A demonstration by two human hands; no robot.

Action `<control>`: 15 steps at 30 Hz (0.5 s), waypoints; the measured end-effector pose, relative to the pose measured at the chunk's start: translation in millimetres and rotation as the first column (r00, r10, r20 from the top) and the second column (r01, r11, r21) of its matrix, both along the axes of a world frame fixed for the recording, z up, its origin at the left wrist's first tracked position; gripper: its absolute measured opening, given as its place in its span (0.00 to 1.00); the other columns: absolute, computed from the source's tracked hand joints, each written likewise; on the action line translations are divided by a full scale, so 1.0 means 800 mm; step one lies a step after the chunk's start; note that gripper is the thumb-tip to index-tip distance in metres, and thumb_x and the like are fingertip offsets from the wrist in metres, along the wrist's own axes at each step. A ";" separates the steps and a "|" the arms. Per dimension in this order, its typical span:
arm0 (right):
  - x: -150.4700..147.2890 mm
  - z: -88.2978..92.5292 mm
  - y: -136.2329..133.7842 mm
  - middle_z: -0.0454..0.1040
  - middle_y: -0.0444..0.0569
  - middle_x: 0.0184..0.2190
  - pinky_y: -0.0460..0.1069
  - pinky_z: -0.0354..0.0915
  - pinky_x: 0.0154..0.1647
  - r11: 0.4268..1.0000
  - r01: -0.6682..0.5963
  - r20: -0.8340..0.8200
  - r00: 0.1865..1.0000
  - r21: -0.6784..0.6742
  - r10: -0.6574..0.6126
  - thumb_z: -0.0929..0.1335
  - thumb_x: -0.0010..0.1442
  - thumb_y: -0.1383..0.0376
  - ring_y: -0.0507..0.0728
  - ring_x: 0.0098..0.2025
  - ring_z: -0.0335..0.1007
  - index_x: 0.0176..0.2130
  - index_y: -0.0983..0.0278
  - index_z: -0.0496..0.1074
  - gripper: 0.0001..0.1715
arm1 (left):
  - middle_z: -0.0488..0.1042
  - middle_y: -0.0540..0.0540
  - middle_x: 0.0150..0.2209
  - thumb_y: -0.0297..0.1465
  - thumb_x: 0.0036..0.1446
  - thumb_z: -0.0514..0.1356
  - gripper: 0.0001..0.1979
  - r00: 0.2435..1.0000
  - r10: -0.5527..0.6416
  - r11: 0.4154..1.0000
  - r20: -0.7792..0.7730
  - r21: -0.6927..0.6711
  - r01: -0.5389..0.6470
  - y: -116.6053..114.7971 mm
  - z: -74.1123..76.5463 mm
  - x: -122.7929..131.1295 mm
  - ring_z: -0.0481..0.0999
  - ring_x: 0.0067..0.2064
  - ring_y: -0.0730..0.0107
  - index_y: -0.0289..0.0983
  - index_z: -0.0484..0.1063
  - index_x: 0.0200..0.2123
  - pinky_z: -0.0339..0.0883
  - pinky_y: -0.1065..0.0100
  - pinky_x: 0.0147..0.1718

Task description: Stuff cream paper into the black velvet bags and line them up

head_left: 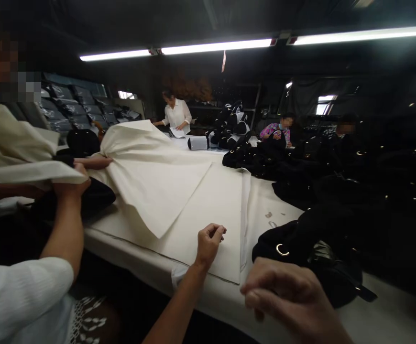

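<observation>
My left hand [211,242] is raised over the front part of a cream fabric sheet [201,222], fingers curled in and thumb against them, with nothing visible in them. Close to the camera, my right hand [287,296] is also curled, thumb near the forefinger, and no object shows in it. It hovers at the right edge of the sheet, beside a black fabric bag [301,239] with a metal eyelet. The sheet's far layer is lifted and folded back toward the left. A co-worker's hand [73,184] grips the bunched cream fabric [17,143] there.
A co-worker in a white sleeve [25,291] stands close on my left. Black bags [251,153] with eyelets pile up along the table's right side. A grey and black cylindrical piece [198,143] lies farther back. Several people work behind the table, including one in white [177,114].
</observation>
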State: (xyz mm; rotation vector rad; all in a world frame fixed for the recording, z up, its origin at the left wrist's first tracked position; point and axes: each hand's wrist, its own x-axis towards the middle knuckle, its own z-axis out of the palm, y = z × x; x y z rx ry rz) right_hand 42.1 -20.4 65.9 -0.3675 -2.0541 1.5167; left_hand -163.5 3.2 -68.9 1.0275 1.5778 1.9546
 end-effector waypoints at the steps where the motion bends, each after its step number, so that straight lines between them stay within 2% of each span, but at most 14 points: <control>1: -0.015 -0.018 0.013 0.73 0.47 0.22 0.45 0.64 0.23 0.997 0.033 0.003 0.999 -0.066 -0.033 0.75 0.56 0.53 0.51 0.22 0.67 0.27 0.62 0.78 0.16 | 0.73 0.47 0.26 0.41 0.57 0.60 0.15 0.999 0.017 1.000 -0.047 0.018 -0.016 -0.002 0.002 0.004 0.70 0.28 0.71 0.34 0.75 0.28 0.63 0.69 0.31; 4: -0.052 -0.071 0.045 0.71 0.47 0.19 0.45 0.61 0.23 0.973 0.171 0.100 0.983 -0.155 -0.156 0.75 0.52 0.48 0.51 0.22 0.65 0.22 0.67 0.72 0.25 | 0.72 0.48 0.27 0.38 0.58 0.60 0.13 0.984 0.059 0.996 -0.170 0.074 -0.047 -0.005 0.006 0.016 0.70 0.31 0.70 0.36 0.73 0.26 0.63 0.69 0.34; 6: -0.072 -0.096 0.060 0.69 0.47 0.18 0.46 0.60 0.24 0.961 0.260 0.155 0.957 -0.095 -0.244 0.72 0.55 0.44 0.52 0.21 0.64 0.19 0.66 0.67 0.31 | 0.72 0.48 0.28 0.36 0.58 0.60 0.12 0.967 0.128 0.988 -0.222 0.113 -0.105 -0.005 0.004 0.019 0.70 0.32 0.70 0.36 0.73 0.26 0.63 0.69 0.34; 7: -0.083 -0.103 0.066 0.70 0.48 0.18 0.47 0.60 0.25 0.950 0.311 0.176 0.937 -0.022 -0.303 0.70 0.58 0.43 0.53 0.22 0.65 0.20 0.65 0.66 0.32 | 0.73 0.48 0.28 0.36 0.59 0.59 0.12 0.957 0.170 0.981 -0.235 0.130 -0.142 -0.005 0.002 0.018 0.71 0.32 0.70 0.37 0.73 0.27 0.64 0.69 0.35; 8: -0.096 -0.106 0.073 0.73 0.49 0.22 0.47 0.63 0.28 0.928 0.357 0.213 0.903 0.109 -0.373 0.67 0.62 0.45 0.54 0.25 0.68 0.22 0.65 0.69 0.30 | 0.73 0.47 0.29 0.36 0.60 0.58 0.11 0.947 0.219 0.971 -0.235 0.144 -0.189 -0.004 0.000 0.016 0.72 0.33 0.69 0.37 0.73 0.28 0.64 0.68 0.35; 9: -0.109 -0.108 0.080 0.76 0.50 0.28 0.47 0.66 0.34 0.882 0.380 0.260 0.854 0.280 -0.450 0.65 0.65 0.49 0.55 0.31 0.72 0.29 0.66 0.73 0.25 | 0.74 0.47 0.30 0.36 0.61 0.58 0.11 0.937 0.270 0.959 -0.220 0.153 -0.240 -0.003 -0.003 0.014 0.72 0.33 0.69 0.37 0.73 0.29 0.65 0.68 0.35; 10: -0.124 -0.108 0.088 0.78 0.51 0.38 0.48 0.67 0.43 0.811 0.374 0.302 0.791 0.450 -0.532 0.65 0.67 0.53 0.57 0.40 0.73 0.38 0.66 0.76 0.20 | 0.75 0.46 0.30 0.37 0.61 0.57 0.12 0.929 0.319 0.944 -0.190 0.156 -0.292 -0.003 -0.005 0.011 0.73 0.33 0.68 0.36 0.73 0.30 0.66 0.68 0.35; 11: -0.140 -0.107 0.097 0.76 0.53 0.48 0.49 0.65 0.52 0.734 0.344 0.335 0.722 0.586 -0.606 0.65 0.67 0.58 0.58 0.51 0.71 0.49 0.67 0.75 0.18 | 0.75 0.46 0.30 0.38 0.61 0.57 0.13 0.920 0.362 0.928 -0.150 0.151 -0.340 -0.003 -0.006 0.008 0.73 0.32 0.68 0.36 0.73 0.31 0.66 0.68 0.34; 12: -0.157 -0.108 0.108 0.70 0.55 0.58 0.51 0.59 0.61 0.676 0.306 0.364 0.658 0.670 -0.659 0.66 0.67 0.61 0.60 0.60 0.63 0.58 0.69 0.69 0.24 | 0.75 0.46 0.30 0.40 0.61 0.57 0.14 0.908 0.406 0.909 -0.107 0.146 -0.390 -0.003 -0.007 0.005 0.72 0.31 0.68 0.36 0.74 0.31 0.66 0.68 0.34; 13: -0.173 -0.109 0.119 0.61 0.59 0.65 0.55 0.52 0.67 0.647 0.280 0.395 0.603 0.709 -0.693 0.67 0.66 0.63 0.63 0.67 0.54 0.64 0.72 0.62 0.32 | 0.75 0.46 0.29 0.41 0.60 0.58 0.15 0.893 0.445 0.891 -0.066 0.137 -0.434 -0.003 -0.008 0.002 0.72 0.30 0.69 0.36 0.74 0.31 0.67 0.68 0.33; 15: -0.204 -0.118 0.142 0.48 0.68 0.69 0.64 0.41 0.70 0.652 0.288 0.465 0.509 0.702 -0.725 0.69 0.64 0.61 0.71 0.71 0.40 0.66 0.82 0.55 0.41 | 0.74 0.46 0.28 0.43 0.59 0.58 0.16 0.877 0.481 0.872 -0.015 0.114 -0.476 -0.004 -0.007 -0.002 0.71 0.28 0.69 0.36 0.74 0.30 0.67 0.68 0.31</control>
